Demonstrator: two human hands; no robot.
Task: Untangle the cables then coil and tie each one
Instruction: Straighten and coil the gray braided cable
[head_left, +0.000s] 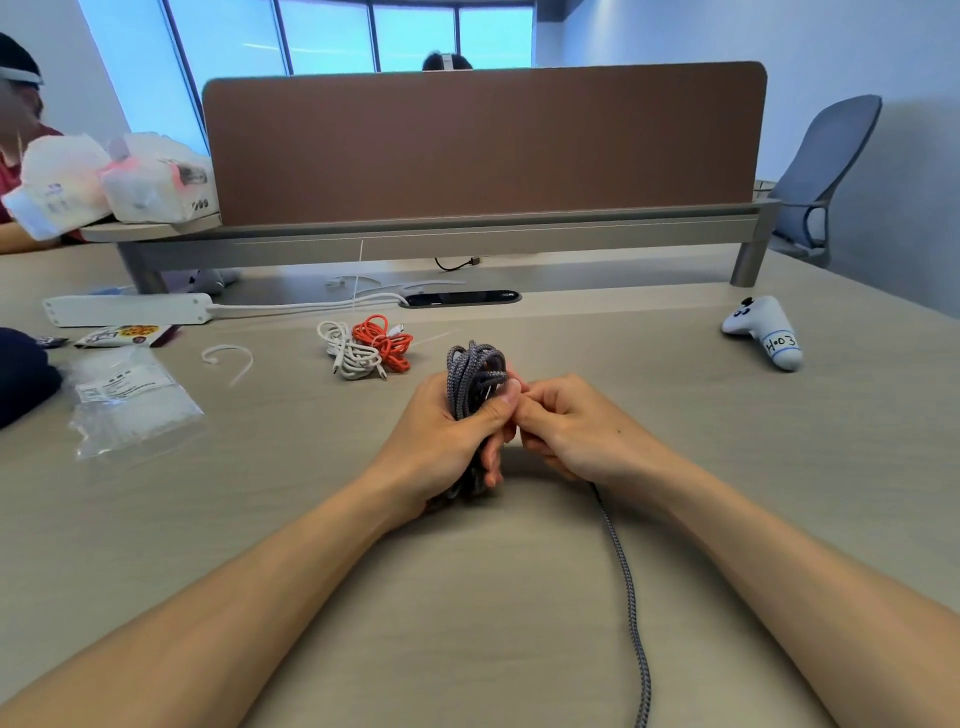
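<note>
A grey braided cable is gathered into an upright bundle at the table's middle. My left hand grips the bundle, thumb across its front. My right hand is curled beside it, fingertips touching the bundle near my left thumb; what it pinches is hidden. The cable's loose tail runs from under my right hand toward the near edge. Behind lie a white cable and an orange cable, tangled together. A white cable tie lies to the left.
A clear bag of ties and a snack packet lie at the left, behind them a white power strip. A white controller rests at the right. A brown desk divider closes the far side.
</note>
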